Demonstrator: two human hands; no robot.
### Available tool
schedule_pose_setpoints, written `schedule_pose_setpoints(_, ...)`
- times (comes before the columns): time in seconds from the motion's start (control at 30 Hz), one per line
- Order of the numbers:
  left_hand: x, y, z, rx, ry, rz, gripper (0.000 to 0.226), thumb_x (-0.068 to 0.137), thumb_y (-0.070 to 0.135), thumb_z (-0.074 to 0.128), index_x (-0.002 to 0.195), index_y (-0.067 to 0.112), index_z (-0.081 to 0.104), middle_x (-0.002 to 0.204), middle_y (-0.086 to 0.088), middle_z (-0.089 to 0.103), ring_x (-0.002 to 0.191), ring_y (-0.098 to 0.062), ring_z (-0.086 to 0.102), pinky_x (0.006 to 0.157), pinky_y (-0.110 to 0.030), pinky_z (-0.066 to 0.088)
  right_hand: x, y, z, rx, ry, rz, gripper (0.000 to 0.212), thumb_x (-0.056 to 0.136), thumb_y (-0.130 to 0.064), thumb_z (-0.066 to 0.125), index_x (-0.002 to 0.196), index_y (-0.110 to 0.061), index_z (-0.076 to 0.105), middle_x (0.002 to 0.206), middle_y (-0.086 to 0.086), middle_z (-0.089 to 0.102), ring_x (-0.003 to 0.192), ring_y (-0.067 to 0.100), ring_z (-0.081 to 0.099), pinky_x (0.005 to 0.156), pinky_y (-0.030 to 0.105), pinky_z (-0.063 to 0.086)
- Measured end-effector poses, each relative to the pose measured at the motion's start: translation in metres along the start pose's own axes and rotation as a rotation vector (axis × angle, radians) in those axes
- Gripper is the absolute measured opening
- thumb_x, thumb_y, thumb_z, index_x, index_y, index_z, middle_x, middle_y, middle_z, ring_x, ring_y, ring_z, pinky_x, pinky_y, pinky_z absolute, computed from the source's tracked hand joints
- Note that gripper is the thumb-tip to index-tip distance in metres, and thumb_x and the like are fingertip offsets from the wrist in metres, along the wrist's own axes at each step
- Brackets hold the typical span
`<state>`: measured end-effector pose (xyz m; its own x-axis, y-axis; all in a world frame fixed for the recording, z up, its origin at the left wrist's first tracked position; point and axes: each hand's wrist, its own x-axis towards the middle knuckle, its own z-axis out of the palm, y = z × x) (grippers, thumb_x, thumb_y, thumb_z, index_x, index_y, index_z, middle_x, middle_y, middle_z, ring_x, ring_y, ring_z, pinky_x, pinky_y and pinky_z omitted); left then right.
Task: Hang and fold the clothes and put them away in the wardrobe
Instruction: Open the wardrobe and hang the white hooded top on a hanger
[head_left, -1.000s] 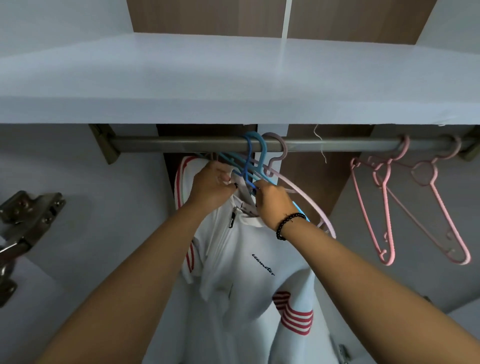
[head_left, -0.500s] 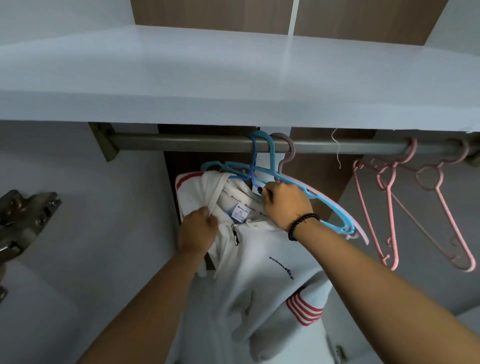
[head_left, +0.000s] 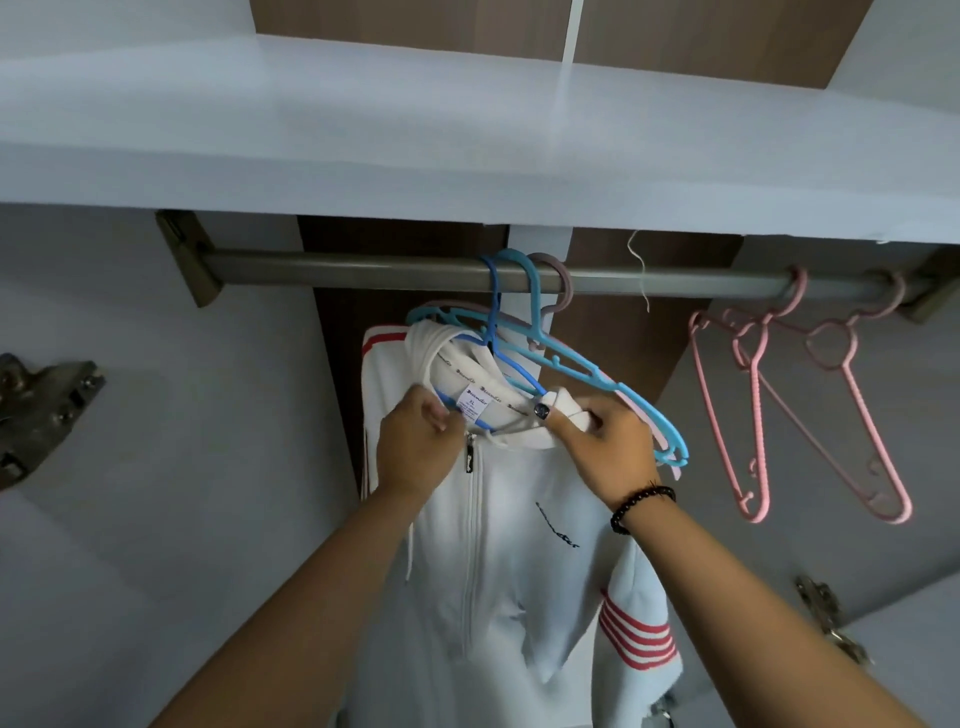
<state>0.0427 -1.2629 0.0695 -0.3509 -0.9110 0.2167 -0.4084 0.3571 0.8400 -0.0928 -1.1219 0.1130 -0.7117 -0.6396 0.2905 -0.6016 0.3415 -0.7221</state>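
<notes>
Both collar edges of the white zip-up jacket (head_left: 498, 545) with red stripes, hung lengthwise below the grey metal rail (head_left: 363, 267), are pinched by the left hand (head_left: 415, 447) and right hand (head_left: 608, 441).

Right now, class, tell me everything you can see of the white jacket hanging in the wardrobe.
The white jacket looks like soft knit fabric, with red stripes at the shoulder and on the sleeve, a front zip closed, dark script on the chest and a size label inside the collar. It hangs on a blue hanger hooked over the rail, slightly skewed. The left hand pinches the collar by the zip pull; the right hand grips the collar's other side.
</notes>
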Motion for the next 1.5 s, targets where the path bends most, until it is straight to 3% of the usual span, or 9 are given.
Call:
schedule_pose_setpoints(0.17,0.020,0.045,-0.011,0.110,-0.081,0.419,0.048,0.086,0.019,0.067,0.130,0.019,0.048,0.133,-0.001,0.047,0.100,-0.013,0.056,0.078,-0.024,0.051,-0.012,0.014,0.007,-0.075,0.163,-0.217,0.013,0.085,-0.015,0.069,0.095,-0.010,0.075,0.088,0.006,0.065,0.078,0.018,0.058,0.075,0.021,0.041)
schedule_pose_setpoints(0.37,0.058,0.065,-0.022,0.359,-0.280,0.433,0.028,0.089,0.031,0.065,0.110,0.014,0.057,0.103,-0.004,0.065,0.089,-0.019,0.063,0.075,-0.029,0.051,0.001,0.013,0.015,-0.335,0.242,-0.368,0.008,0.080,-0.004,0.069,0.072,-0.003,0.067,0.074,0.011,0.058,0.067,0.030,0.057,0.064,0.041,0.053)
schedule_pose_setpoints(0.53,0.070,0.079,-0.026,0.441,-0.300,0.499,0.028,0.085,0.025,0.070,0.107,0.009,0.063,0.104,-0.007,0.070,0.096,-0.024,0.066,0.088,-0.040,0.054,-0.014,0.011,0.021,-0.462,0.324,-0.612,0.017,0.070,0.005,0.073,0.069,-0.006,0.061,0.070,0.008,0.053,0.067,0.026,0.047,0.062,0.036,0.038)
schedule_pose_setpoints(0.7,0.071,0.078,-0.029,0.449,-0.307,0.507,0.027,0.086,0.025,0.069,0.108,0.010,0.061,0.105,-0.007,0.069,0.096,-0.022,0.066,0.087,-0.033,0.053,-0.044,0.017,0.048,-0.514,0.139,-0.834,0.011,0.074,0.003,0.070,0.070,-0.005,0.064,0.070,0.008,0.054,0.071,0.023,0.042,0.067,0.031,0.030)
schedule_pose_setpoints(0.87,0.067,0.079,-0.031,0.384,-0.331,0.451,0.024,0.087,0.024,0.069,0.102,0.006,0.062,0.099,-0.008,0.069,0.091,-0.021,0.065,0.085,-0.031,0.051,-0.022,0.000,0.036,-0.508,0.124,-0.668,0.012,0.074,-0.011,0.075,0.070,-0.009,0.064,0.075,0.007,0.056,0.071,0.027,0.050,0.063,0.034,0.034)
schedule_pose_setpoints(0.97,0.064,0.073,-0.030,0.237,-0.350,0.398,0.018,0.086,0.019,0.069,0.097,0.006,0.065,0.093,-0.008,0.070,0.086,-0.019,0.066,0.084,-0.034,0.054,-0.008,-0.016,0.020,-0.451,0.138,-0.449,0.025,0.078,-0.022,0.070,0.096,-0.006,0.063,0.096,0.013,0.057,0.087,0.032,0.053,0.073,0.040,0.046)
schedule_pose_setpoints(1.07,0.062,0.067,-0.029,0.099,-0.332,0.324,0.014,0.092,0.014,0.062,0.102,0.005,0.067,0.097,-0.012,0.071,0.090,-0.022,0.068,0.082,-0.031,0.053,0.002,-0.023,0.016,-0.431,-0.111,-0.228,0.037,0.088,-0.026,0.060,0.119,-0.007,0.051,0.117,0.013,0.052,0.098,0.034,0.056,0.080,0.042,0.049)
schedule_pose_setpoints(1.33,0.060,0.077,-0.047,0.254,-0.245,0.304,0.026,0.096,0.015,0.052,0.071,0.008,0.056,0.071,-0.010,0.058,0.061,-0.016,0.051,0.057,-0.028,0.041,0.010,-0.049,0.032,-0.168,-0.225,-0.229,0.010,0.086,-0.007,0.055,0.079,-0.013,0.052,0.092,0.013,0.057,0.084,0.027,0.054,0.068,0.027,0.036)
schedule_pose_setpoints(1.5,0.063,0.069,-0.084,0.260,-0.170,0.187,0.026,0.098,0.017,0.050,0.091,0.001,0.070,0.092,-0.012,0.069,0.084,-0.022,0.065,0.078,-0.030,0.051,0.002,-0.080,0.057,-0.043,-0.212,-0.245,0.009,0.080,-0.004,0.056,0.072,-0.006,0.059,0.083,0.009,0.054,0.075,0.022,0.052,0.056,0.022,0.031)
